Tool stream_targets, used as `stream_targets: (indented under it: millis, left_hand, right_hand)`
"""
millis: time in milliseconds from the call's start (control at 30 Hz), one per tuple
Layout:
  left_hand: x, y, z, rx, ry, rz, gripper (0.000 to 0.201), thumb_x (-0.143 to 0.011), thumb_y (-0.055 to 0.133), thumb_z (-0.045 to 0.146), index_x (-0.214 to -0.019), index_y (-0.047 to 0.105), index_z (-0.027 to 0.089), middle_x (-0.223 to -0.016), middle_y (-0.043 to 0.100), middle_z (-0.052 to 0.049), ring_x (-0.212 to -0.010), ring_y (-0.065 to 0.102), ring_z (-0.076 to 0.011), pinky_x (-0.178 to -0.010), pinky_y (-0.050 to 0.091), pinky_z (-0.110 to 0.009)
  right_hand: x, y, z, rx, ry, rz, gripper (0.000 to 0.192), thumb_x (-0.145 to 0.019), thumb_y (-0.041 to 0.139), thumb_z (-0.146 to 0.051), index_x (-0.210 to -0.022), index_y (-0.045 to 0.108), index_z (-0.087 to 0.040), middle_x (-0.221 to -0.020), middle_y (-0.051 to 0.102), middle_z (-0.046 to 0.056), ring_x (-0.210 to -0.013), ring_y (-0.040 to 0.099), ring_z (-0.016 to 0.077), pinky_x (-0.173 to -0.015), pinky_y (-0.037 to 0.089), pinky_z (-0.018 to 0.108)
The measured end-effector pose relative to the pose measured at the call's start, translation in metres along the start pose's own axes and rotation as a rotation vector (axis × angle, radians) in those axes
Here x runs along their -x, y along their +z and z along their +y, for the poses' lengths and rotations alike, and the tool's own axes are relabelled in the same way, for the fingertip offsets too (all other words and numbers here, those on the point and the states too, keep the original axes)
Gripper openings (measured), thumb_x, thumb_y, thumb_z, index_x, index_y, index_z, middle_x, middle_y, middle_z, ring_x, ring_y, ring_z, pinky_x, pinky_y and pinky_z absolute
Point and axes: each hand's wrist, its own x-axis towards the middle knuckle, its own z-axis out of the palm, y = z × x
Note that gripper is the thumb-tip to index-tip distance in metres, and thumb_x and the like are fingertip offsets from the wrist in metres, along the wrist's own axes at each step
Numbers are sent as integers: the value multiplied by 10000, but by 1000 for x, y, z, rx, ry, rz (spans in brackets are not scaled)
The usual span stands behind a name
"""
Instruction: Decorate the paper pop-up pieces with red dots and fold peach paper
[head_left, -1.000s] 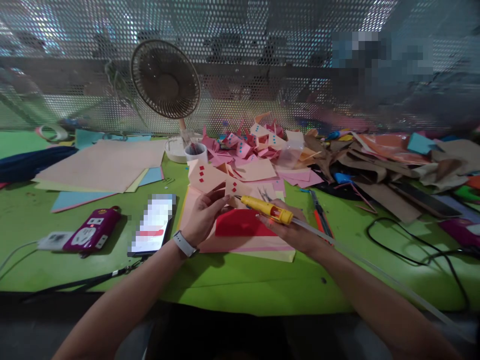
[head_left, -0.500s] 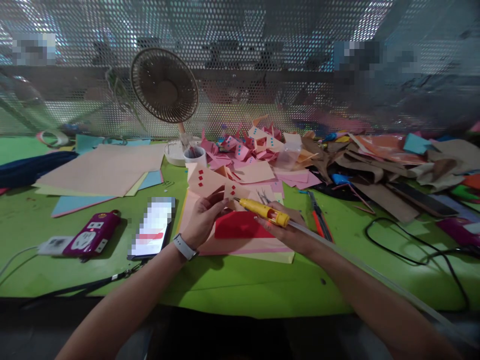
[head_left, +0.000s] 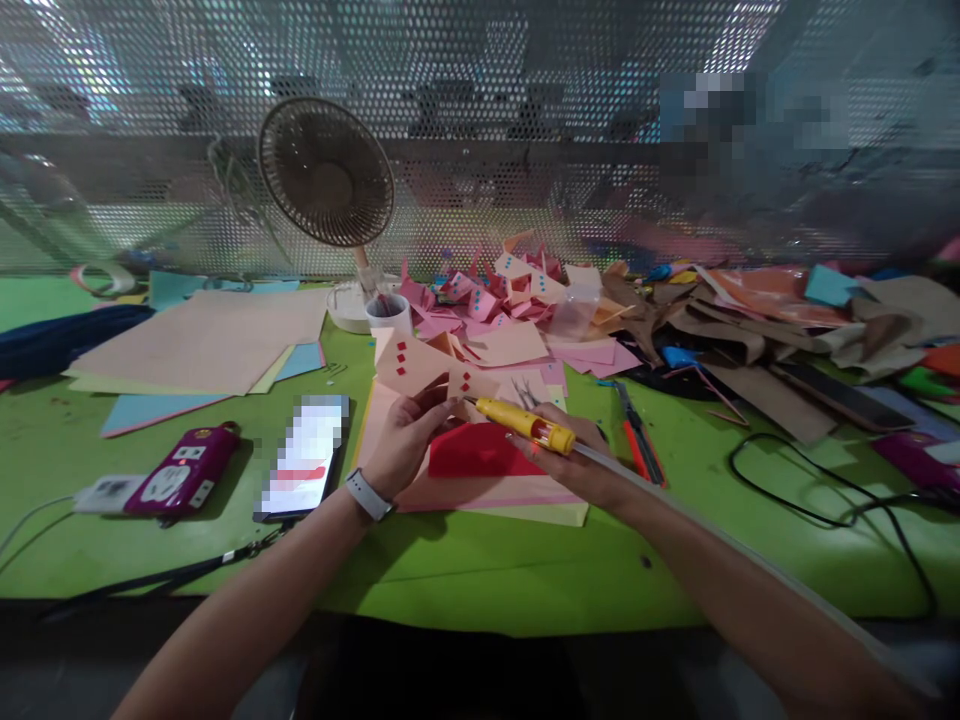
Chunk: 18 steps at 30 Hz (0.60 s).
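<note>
Near the frame's centre, the card is pinched by the left hand and the yellow tool is gripped by the right hand, so the left could be jabbed by the tip (perhaps hot) if either of the 2 grips were loosened.

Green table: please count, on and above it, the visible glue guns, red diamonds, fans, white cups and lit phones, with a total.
Yellow glue gun, in the right hand: 1
Red diamonds visible on the peach paper: 5
Fan: 1
White cup: 1
Lit phone: 1
Total: 9
</note>
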Motion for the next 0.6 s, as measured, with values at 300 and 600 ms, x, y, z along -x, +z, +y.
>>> stream_targets:
  millis: [300, 600]
  left_hand:
    - [-1, -3, -1, 4, 8, 27, 417, -742, 784, 231, -1140, 664, 203, -1084, 705, -53, -859, 680, -154, -722, 563, -257]
    - [-7, -8, -1, 8, 9, 28, 445, -715, 801, 239, -1136, 663, 198, -1043, 703, -54, -924, 679, -179, -772, 563, -293]
  right_hand:
    - [1, -3, 0, 36, -8, 45, 227, -849, 623, -452, -927, 610, -238, -749, 651, 3, -643, 597, 183, -588, 460, 308]
    - [5, -51, -18, 138, -114, 582, 330, -848, 596, -544, -944, 581, -229, -888, 655, 81, -827, 635, 261, -755, 522, 427]
